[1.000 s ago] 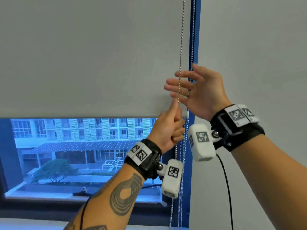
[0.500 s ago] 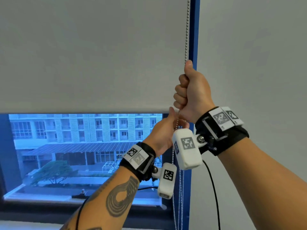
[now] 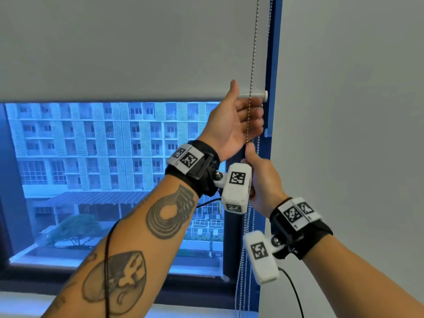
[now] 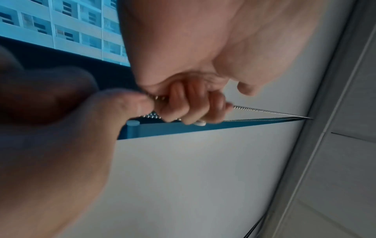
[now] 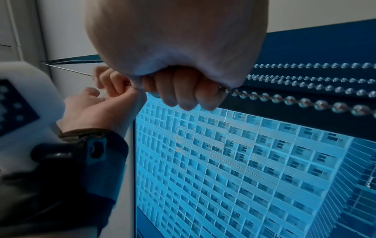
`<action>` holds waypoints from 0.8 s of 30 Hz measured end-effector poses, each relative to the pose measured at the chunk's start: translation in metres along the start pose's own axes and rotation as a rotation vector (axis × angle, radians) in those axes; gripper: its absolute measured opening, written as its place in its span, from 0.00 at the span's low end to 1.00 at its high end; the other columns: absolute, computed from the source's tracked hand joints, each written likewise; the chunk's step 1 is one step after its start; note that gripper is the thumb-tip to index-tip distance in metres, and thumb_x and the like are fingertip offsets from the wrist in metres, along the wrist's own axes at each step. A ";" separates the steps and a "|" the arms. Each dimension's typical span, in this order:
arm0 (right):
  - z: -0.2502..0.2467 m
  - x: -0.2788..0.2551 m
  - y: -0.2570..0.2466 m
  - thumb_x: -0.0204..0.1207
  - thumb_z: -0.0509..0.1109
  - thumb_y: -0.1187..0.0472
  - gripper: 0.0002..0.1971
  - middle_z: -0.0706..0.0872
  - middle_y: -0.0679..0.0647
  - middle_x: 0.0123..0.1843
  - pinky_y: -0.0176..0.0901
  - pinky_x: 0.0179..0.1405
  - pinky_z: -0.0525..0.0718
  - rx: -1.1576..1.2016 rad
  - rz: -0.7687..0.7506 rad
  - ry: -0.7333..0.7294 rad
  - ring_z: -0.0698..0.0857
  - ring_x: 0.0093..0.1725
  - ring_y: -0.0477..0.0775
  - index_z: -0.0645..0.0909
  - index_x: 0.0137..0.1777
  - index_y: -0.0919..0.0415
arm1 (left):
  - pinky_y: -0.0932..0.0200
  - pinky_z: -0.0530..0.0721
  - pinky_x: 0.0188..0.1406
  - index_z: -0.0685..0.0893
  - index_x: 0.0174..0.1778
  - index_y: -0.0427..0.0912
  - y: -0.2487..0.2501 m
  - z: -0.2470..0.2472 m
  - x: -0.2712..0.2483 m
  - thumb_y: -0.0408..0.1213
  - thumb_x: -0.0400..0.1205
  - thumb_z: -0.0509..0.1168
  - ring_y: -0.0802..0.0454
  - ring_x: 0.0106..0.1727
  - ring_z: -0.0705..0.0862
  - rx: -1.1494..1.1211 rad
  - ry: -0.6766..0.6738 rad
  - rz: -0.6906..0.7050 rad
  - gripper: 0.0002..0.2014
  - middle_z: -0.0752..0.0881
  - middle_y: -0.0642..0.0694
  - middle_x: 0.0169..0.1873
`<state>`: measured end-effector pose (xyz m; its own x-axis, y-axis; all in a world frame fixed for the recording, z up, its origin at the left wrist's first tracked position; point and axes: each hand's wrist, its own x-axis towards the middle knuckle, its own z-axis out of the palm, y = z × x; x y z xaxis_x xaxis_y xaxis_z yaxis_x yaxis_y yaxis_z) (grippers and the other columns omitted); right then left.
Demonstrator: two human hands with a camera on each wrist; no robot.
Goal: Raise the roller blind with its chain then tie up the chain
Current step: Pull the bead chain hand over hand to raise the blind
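The grey roller blind (image 3: 126, 47) hangs over the window, its bottom bar ending in a white cap (image 3: 265, 95). A metal bead chain (image 3: 254, 42) runs down the blind's right edge. My left hand (image 3: 247, 115) is raised, palm toward me, thumb up, fingers curled round the chain just below the bar. Right under it my right hand (image 3: 254, 166) grips the same chain in a fist. In the left wrist view the left fingers (image 4: 189, 104) wrap the chain (image 4: 264, 111). The right wrist view shows the right fist (image 5: 183, 90) closed on the chain (image 5: 305, 101).
A blue window frame (image 3: 273, 65) borders the blind on the right, with a plain white wall (image 3: 344, 111) beyond it. Slack loops of chain (image 3: 243, 271) hang below my hands down past the sill (image 3: 114, 301). Uncovered glass (image 3: 103, 180) shows a building outside.
My right hand has pulled the chain down from its high grip. The left hand let go below it, rose above it and took the chain. The blind's bottom edge sits higher.
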<state>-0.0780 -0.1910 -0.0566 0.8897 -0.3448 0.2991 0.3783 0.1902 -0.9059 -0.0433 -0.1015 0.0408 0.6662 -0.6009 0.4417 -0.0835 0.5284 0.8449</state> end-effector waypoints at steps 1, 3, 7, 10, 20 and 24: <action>0.000 0.000 0.004 0.75 0.70 0.29 0.29 0.60 0.54 0.30 0.62 0.41 0.53 0.005 -0.002 0.002 0.54 0.33 0.59 0.66 0.25 0.49 | 0.59 0.65 0.26 0.79 0.37 0.45 0.000 0.003 0.001 0.67 0.89 0.52 0.54 0.22 0.67 -0.003 -0.007 -0.019 0.29 0.73 0.50 0.25; 0.000 -0.001 0.006 0.73 0.70 0.29 0.29 0.64 0.53 0.28 0.63 0.42 0.53 -0.024 -0.007 -0.002 0.61 0.29 0.56 0.68 0.25 0.50 | 0.58 0.51 0.22 0.67 0.30 0.51 -0.003 0.007 0.001 0.68 0.88 0.52 0.56 0.20 0.55 0.017 0.017 -0.030 0.28 0.61 0.53 0.21; -0.013 -0.001 0.001 0.78 0.71 0.35 0.24 0.59 0.56 0.34 0.60 0.40 0.53 -0.065 -0.042 -0.126 0.55 0.33 0.60 0.71 0.30 0.50 | 0.57 0.48 0.20 0.60 0.27 0.53 -0.006 0.012 -0.005 0.64 0.90 0.56 0.55 0.20 0.50 0.082 0.089 0.019 0.29 0.54 0.54 0.20; -0.028 0.001 -0.013 0.75 0.71 0.47 0.12 0.67 0.57 0.37 0.52 0.37 0.61 -0.049 -0.080 -0.215 0.66 0.33 0.56 0.80 0.37 0.52 | 0.59 0.48 0.17 0.60 0.27 0.53 -0.005 0.010 -0.011 0.62 0.90 0.56 0.56 0.20 0.49 0.045 0.071 0.023 0.28 0.54 0.54 0.20; -0.003 0.011 -0.085 0.83 0.68 0.53 0.13 0.90 0.60 0.43 0.51 0.53 0.83 0.098 -0.171 -0.183 0.89 0.48 0.62 0.83 0.54 0.64 | 0.58 0.45 0.20 0.66 0.23 0.51 -0.068 -0.009 -0.034 0.65 0.89 0.55 0.58 0.16 0.51 0.063 0.052 -0.104 0.31 0.57 0.55 0.17; 0.019 0.009 -0.097 0.87 0.64 0.48 0.17 0.88 0.57 0.38 0.48 0.35 0.76 0.059 -0.183 -0.159 0.82 0.32 0.56 0.82 0.55 0.62 | 0.47 0.47 0.33 0.66 0.26 0.52 -0.087 -0.015 -0.039 0.63 0.89 0.58 0.53 0.24 0.52 0.114 0.073 -0.118 0.28 0.58 0.54 0.20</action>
<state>-0.1024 -0.1953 0.0399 0.8325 -0.2307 0.5037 0.5465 0.1926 -0.8150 -0.0509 -0.1152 -0.0546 0.7277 -0.6077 0.3180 -0.0827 0.3826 0.9202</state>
